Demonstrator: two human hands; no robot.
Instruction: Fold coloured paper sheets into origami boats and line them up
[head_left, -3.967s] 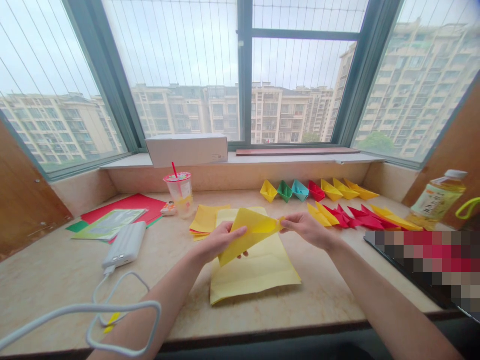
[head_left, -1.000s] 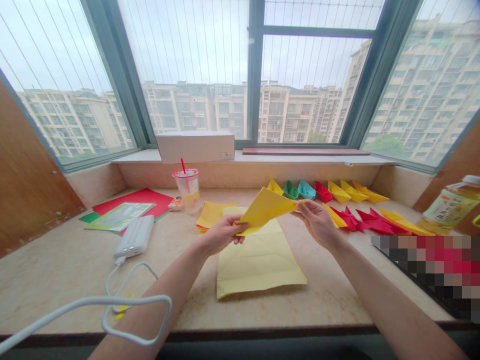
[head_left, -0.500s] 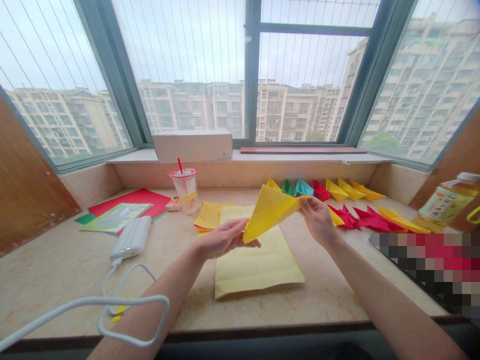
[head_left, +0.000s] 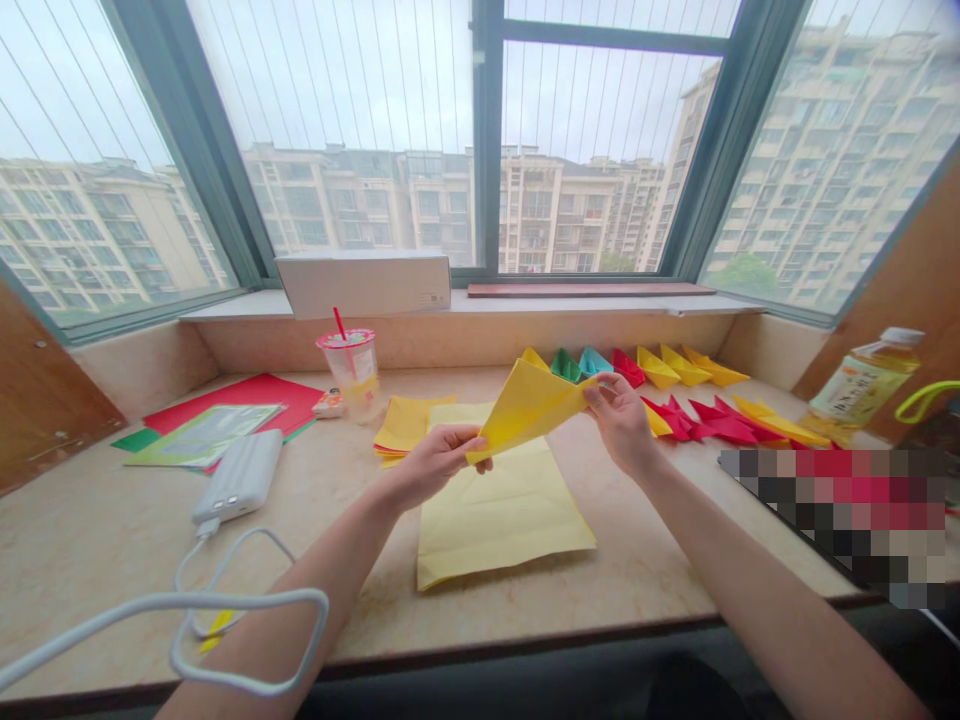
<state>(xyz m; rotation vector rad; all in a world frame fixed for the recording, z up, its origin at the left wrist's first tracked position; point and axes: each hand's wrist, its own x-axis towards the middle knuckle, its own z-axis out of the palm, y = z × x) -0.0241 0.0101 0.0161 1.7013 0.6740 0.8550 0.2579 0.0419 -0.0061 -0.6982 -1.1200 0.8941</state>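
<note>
A folded sheet of yellow paper [head_left: 529,412] is held in the air between both hands. My left hand [head_left: 442,462] pinches its lower left corner, thumb on top. At the right end, my right hand [head_left: 621,418] grips the narrow tip between thumb and fingers. Beneath it, pale yellow sheets [head_left: 506,525] lie flat on the counter. A stack of small yellow and orange paper [head_left: 405,425] sits just left of them. Behind my right hand stand folded paper boats in a row, among them a green boat [head_left: 566,365], a blue boat [head_left: 595,363] and a red boat [head_left: 627,367].
Red folded papers [head_left: 720,420] lie at the right, near a drink bottle [head_left: 862,385] and a blurred-out dark-edged object [head_left: 832,510]. On the left are a plastic cup [head_left: 352,375], a white power bank [head_left: 240,475] with a looping cable [head_left: 247,600], and red sheets [head_left: 277,398].
Both hands have kept hold of the folded yellow paper, raising it and tilting it about. In the last half second my left fingers have closed in on its corner. The view has shifted slightly.
</note>
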